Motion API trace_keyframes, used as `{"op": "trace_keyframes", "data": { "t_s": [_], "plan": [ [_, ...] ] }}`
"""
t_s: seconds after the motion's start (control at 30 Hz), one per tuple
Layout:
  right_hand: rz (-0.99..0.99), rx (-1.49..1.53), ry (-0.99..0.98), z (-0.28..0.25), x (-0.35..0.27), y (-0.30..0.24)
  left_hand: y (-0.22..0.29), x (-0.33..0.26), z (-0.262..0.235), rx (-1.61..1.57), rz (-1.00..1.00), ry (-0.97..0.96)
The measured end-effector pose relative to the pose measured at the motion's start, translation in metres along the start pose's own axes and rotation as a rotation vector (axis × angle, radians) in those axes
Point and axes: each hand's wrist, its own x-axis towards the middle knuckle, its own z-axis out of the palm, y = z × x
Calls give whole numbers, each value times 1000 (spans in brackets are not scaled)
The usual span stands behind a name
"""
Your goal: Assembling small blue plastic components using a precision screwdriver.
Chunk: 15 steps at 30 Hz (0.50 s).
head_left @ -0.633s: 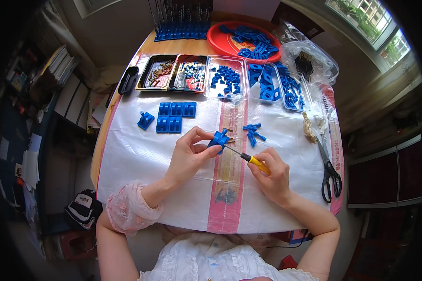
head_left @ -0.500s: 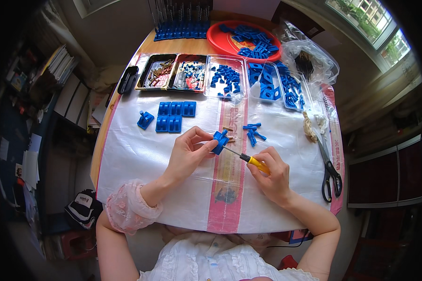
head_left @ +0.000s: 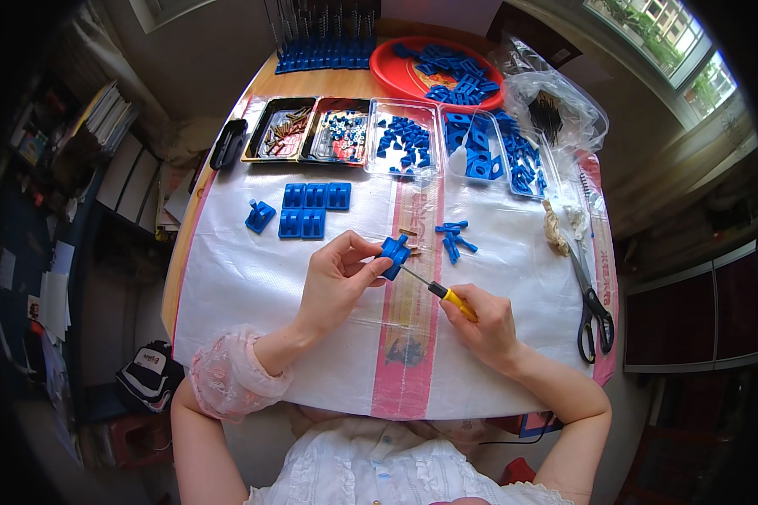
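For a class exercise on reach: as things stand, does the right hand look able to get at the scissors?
Probably yes: the scissors lie to the right of the right hand, with only white sheet between. The hand holds a screwdriver, though, and may need to put that down first.

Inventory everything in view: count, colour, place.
Held part: one, blue, centre
Screwdriver: one, yellow-black, centre
Grouped blocks: five, blue, left
Lone block: one, blue, left
Loose pieces: several, blue, right
Square trays: two, black, far left
Plastic trays: three, transparent, right of those
Narrow tray: one, black, left edge
Basin: one, red, far edge
Wired bases: many, blue, far left
Scissors: one, black-handled, right
Plastic bags: uncounted, transparent, far right
Sheet: one, white-pink, tabletop
Backpack: one, black-white, left
Left hand: one, holding part
Right hand: one, holding screwdriver
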Motion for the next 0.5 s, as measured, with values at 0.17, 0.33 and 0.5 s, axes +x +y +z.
{"op": "trace_keyframes", "data": {
  "t_s": [0.17, 0.33, 0.5],
  "plan": [
    [20, 14, -29, 0, 0, 2, 0, -1, 0, 12, -6, 3],
    [33, 9, -53, -3, 0, 0, 4, 0, 0, -16, -55, -28],
    [49, -20, -29, -4, 4, -1, 9, 0, 0, -107, -92, -77]
  ]
}}
